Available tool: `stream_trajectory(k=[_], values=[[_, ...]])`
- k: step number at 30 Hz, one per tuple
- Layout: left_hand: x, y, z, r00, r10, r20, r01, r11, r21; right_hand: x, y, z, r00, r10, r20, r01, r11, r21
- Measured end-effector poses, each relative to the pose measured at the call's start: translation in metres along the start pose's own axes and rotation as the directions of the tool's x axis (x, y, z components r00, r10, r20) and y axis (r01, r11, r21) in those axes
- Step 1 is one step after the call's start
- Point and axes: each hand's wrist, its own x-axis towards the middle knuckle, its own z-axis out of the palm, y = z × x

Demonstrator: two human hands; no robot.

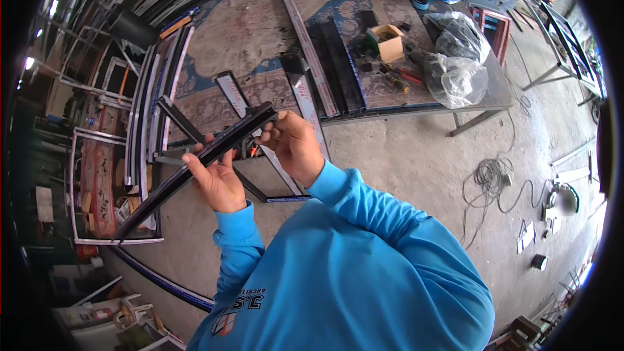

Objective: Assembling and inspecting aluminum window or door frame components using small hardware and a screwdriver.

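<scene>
- The left hand has its fingers clamped around a long black bar; the thumb is on the near side, and other fingertips show past the far side.
- The right hand has its fingers bent close together by the bar's upper end; I cannot tell if they pinch the bar or a tiny thing beside it.
- The bar tilts; its high end is just by the right fingers, and its long low end pokes out to the left of the left fingers.
- That low end could bump the pale frame, left of and below the left fingers, if the bar swings; the two look crossed from here, but I cannot tell if they touch.
- The bar could tip or slip, as the left fingers seem to do most of the holding; a push from the right fingers might twist it.
- A sharp edge could nip a fingertip, since both hands are bare.
- Beyond the right fingers is the worktop; on it are a small box and a clear bag; a wide swing that way might knock them.
</scene>
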Motion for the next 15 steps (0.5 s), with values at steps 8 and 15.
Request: stream_trajectory(k=[8,15], values=[[0.006,0.008,-0.006,0.997,-0.064,-0.03,0.063,0.997,-0.051,0.002,0.007,-0.002,0.982,-0.046,0.185,0.051,0.998,-0.022],[0.01,0.013,-0.009,0.994,-0.082,-0.067,0.078,0.995,-0.062,0.0,0.012,0.005,0.963,0.006,0.271,-0.011,1.0,0.017]])
